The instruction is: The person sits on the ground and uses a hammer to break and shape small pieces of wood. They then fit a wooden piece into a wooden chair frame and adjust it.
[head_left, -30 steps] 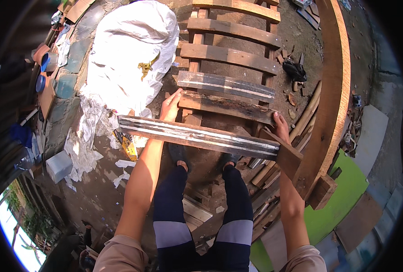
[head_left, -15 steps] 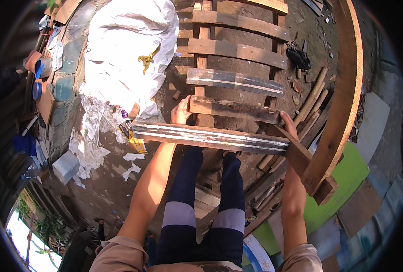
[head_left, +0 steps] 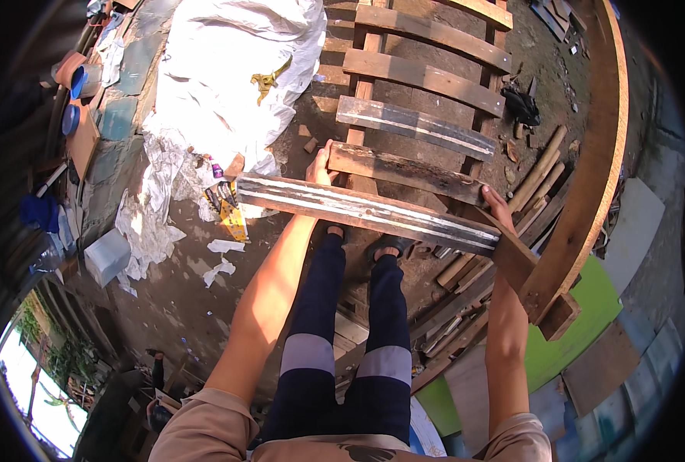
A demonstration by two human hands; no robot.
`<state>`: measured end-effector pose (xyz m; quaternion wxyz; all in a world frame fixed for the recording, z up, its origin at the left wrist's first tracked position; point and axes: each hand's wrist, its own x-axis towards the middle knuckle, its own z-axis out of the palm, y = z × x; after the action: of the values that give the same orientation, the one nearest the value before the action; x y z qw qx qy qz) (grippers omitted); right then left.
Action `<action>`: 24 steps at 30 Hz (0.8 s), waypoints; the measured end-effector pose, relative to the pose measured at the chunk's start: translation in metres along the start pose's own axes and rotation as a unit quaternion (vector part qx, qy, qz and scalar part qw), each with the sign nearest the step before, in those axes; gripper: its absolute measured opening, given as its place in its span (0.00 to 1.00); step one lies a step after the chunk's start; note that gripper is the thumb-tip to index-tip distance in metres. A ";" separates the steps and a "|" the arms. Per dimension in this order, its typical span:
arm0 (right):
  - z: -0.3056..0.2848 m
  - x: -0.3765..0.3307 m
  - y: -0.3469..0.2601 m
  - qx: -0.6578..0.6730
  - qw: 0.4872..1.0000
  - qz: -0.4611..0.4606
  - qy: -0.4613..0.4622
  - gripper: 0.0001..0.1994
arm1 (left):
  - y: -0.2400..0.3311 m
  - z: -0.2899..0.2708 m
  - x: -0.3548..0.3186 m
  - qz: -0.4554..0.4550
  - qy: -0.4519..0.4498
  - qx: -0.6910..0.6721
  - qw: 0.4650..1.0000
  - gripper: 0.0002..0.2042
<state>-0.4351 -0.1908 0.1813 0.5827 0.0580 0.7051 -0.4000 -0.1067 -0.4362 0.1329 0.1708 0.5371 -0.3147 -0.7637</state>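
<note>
Both my hands grip the ends of a dark, weathered wooden slat (head_left: 408, 171), the nearest of a row of crosswise slats. My left hand (head_left: 321, 165) is closed round its left end, with the fingers partly hidden. At the right end, my right hand (head_left: 498, 206) holds on with the thumb at the corner. Closer to me, a board with white stripes (head_left: 369, 214) passes above my left forearm and meets a short timber piece (head_left: 514, 248) beside my right forearm. That piece joins a long curved-looking beam (head_left: 596, 169) on the right. More slats (head_left: 427, 81) lie beyond on two rails.
A white sheet (head_left: 227, 85) covers the ground at the far left, with a yellow-handled saw (head_left: 231, 217) near its lower edge. Round poles (head_left: 539, 177) and scrap timber lie at right, beside a green panel (head_left: 581, 323). A white block (head_left: 107, 256) sits at left.
The slats and striped board appear farther right and more slanted in the view, and my feet show more fully. Both hands keep hold of the same slat ends.
</note>
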 end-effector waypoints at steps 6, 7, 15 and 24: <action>0.008 -0.007 0.000 0.026 0.999 -0.004 0.034 0.32 | -0.004 -0.017 0.031 0.056 -0.029 0.024 0.998 0.29; 0.013 -0.009 -0.004 0.016 0.999 -0.007 0.050 0.32 | -0.009 -0.021 0.039 0.098 -0.033 0.025 0.994 0.30; 0.021 -0.017 -0.006 0.044 0.997 -0.033 0.058 0.20 | -0.010 0.001 0.050 0.133 -0.079 0.096 0.983 0.33; 0.011 -0.008 0.006 0.086 0.996 -0.021 0.021 0.26 | -0.018 -0.016 0.062 0.140 -0.060 0.097 0.984 0.30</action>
<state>-0.4202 -0.1906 0.1853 0.5517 0.1012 0.6816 -0.4699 -0.1135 -0.4652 0.0732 0.2036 0.4551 -0.4690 -0.7290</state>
